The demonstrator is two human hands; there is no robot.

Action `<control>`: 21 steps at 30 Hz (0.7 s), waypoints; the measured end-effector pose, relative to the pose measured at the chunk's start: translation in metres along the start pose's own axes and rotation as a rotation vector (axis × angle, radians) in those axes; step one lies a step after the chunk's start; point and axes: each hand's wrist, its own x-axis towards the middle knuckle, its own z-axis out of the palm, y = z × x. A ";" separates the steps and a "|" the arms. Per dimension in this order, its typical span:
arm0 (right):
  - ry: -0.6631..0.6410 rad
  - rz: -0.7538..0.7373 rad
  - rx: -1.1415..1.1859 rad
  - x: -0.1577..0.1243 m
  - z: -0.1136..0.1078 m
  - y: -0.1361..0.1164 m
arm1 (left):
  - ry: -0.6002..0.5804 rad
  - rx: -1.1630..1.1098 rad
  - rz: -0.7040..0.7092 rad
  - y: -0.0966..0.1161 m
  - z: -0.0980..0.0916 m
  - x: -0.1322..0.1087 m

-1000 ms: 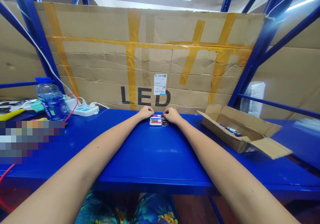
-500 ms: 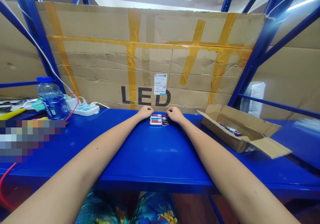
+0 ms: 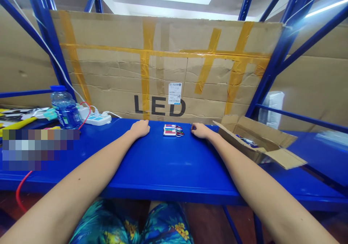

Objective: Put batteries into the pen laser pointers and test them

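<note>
A neat row of small, shiny, pen-like tubes (image 3: 170,130) in several colours lies near the back of the blue table, with metal clasps at their right ends. To the left of the row, my left hand (image 3: 140,128) rests on the tabletop, its fingers curled in and nothing showing in them. My right hand (image 3: 200,130) lies to the right of the row, also loosely closed, with no object visible in it. Neither hand touches the tubes.
An open cardboard box (image 3: 261,139) with some tubes inside stands at the right. On the left are a blue-capped bottle (image 3: 66,108), a white power strip (image 3: 99,118) and a red cable (image 3: 20,189). A large cardboard panel (image 3: 114,77) stands behind the table (image 3: 168,171).
Both hands have moved away from the row of tubes, the left one leftward and the right one rightward. The tubes remain lying in place. The camera view has shifted slightly.
</note>
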 end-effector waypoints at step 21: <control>-0.099 0.017 -0.003 -0.007 -0.009 -0.008 | -0.083 -0.019 0.020 -0.009 -0.006 0.006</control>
